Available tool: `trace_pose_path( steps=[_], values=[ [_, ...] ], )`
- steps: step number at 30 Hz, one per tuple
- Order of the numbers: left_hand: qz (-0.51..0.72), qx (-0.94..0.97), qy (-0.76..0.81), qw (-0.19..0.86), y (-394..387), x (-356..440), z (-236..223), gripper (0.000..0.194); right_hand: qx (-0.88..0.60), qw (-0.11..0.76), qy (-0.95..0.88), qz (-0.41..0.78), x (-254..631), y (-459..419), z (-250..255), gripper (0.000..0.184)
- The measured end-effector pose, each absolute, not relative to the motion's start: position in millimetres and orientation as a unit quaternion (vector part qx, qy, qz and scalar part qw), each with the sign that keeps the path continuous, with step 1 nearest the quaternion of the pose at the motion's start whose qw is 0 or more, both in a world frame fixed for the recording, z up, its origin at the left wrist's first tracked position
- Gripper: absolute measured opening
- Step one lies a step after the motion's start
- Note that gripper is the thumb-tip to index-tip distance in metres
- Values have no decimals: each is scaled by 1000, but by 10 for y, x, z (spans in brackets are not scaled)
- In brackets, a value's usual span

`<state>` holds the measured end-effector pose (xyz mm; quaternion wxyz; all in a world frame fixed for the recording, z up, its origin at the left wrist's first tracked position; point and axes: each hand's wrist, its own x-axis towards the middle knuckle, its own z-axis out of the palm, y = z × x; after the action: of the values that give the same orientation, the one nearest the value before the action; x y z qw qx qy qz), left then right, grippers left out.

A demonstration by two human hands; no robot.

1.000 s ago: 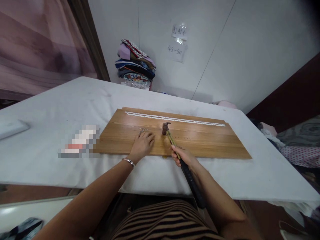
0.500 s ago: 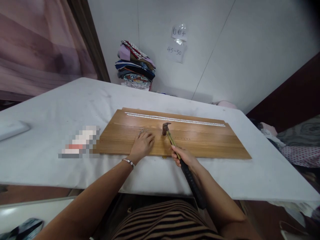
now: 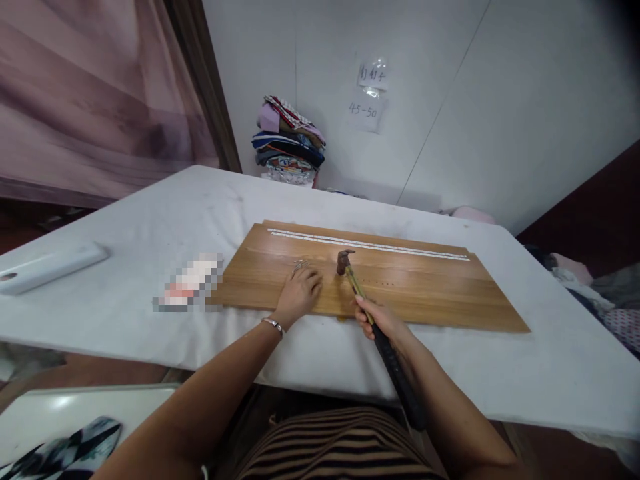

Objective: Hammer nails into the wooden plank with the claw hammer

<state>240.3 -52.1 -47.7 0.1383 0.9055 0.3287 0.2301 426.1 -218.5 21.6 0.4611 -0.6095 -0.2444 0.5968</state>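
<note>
Only the view has swung left. Fingers half-curled, grasp hidden, the left hand [image 3: 300, 292] rests on the board [image 3: 430, 293] by nails [image 3: 301, 264]; the right hand [image 3: 379, 321] clasps a hammer [image 3: 391, 365], head over the board.

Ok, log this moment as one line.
Left hand: on wooden board, beside nails | Right hand: gripping hammer | White strips: board's far side

At centre, we see a flat honey-brown wooden board [image 3: 430, 293] with streaky grain, and a claw hammer [image 3: 388, 352] with rust-brown metal head [image 3: 343, 262], yellowish neck [image 3: 355, 285] and black grip [image 3: 403, 387]. The cloth table cover [image 3: 155, 213] is white. Upper left hangs a dusty-pink fabric curtain [image 3: 95, 100]; bottom centre, a cloth top [image 3: 345, 443] striped black and tan.
</note>
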Motion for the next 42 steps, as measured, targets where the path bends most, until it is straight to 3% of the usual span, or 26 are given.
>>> trace_pose_path(
  steps=[11, 28, 42],
  values=[
    [224, 905, 329, 151, -517, 2377, -427, 26, -608, 463, -239, 599, 4263, -2166, 262, 46],
    [195, 894, 369, 161, -554, 2408, -344, 19, -602, 462, -247, 602, 4306, -2163, 178, 52],
    [162, 896, 391, 133, -611, 2421, -268, 28, -604, 460, -242, 604, 4269, -2170, 219, 50]
  ],
)
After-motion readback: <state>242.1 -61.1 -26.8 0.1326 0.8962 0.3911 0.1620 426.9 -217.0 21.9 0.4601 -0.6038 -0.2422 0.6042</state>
